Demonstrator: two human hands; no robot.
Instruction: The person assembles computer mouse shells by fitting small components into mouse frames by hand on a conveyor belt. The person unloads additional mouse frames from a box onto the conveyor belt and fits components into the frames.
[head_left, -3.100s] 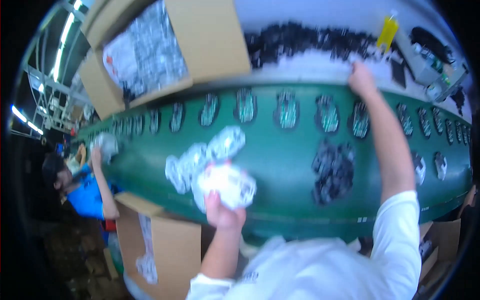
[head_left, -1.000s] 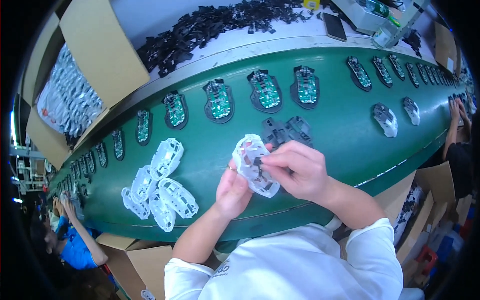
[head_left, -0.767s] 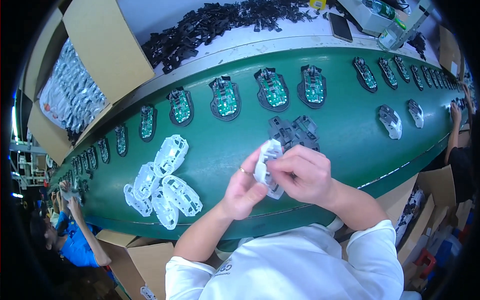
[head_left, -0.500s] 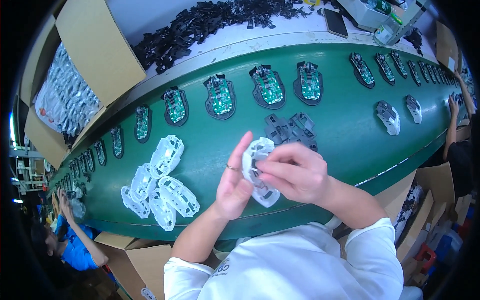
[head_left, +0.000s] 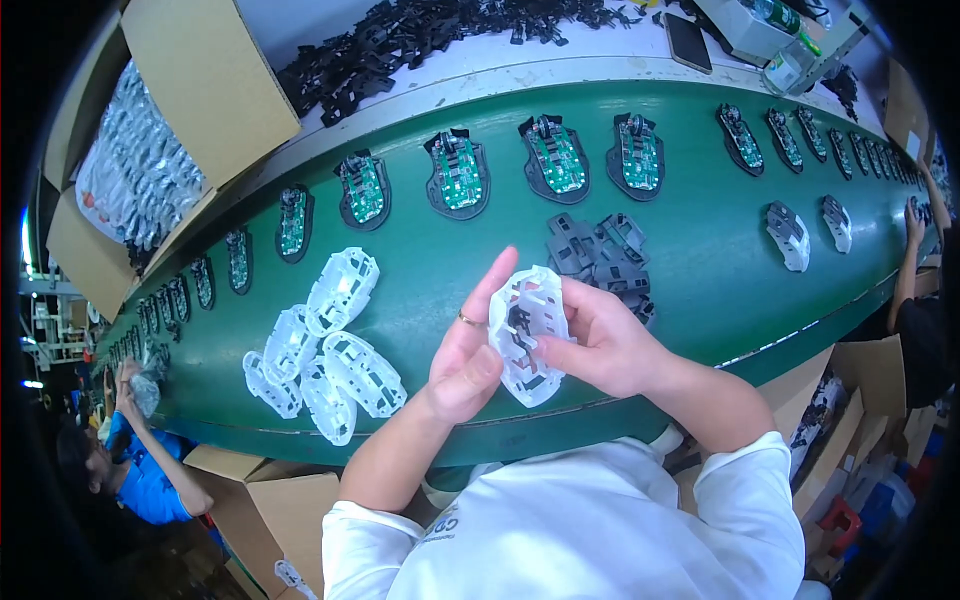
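A white plastic mouse shell point(head_left: 541, 384) is held between my two hands over the near side of the green belt, its hollow inner side in view. Inside it sits a small black part point(head_left: 519, 322). My left hand point(head_left: 466, 375) grips the shell's left edge with the thumb in front; one finger sticks up and wears a ring. My right hand point(head_left: 608, 343) holds the right edge, its thumb pressed at the inside and its other fingers partly hidden behind. Just beyond my right hand lies a pile of dark grey plastic parts point(head_left: 590, 250). Several more white mouse shells point(head_left: 343, 290) lie to the left.
A row of mouse bases with green circuit boards point(head_left: 459, 175) runs along the belt point(head_left: 700, 290). Two grey-and-white mouse covers point(head_left: 789, 237) lie right. Beyond are black parts point(head_left: 400, 45), a phone point(head_left: 688, 43) and a carton point(head_left: 205, 85). Other people work at both ends.
My right hand's fingers have moved from inside the shell to its right edge. The shell has turned, showing more of its inside and the black part. The whole view has shifted slightly.
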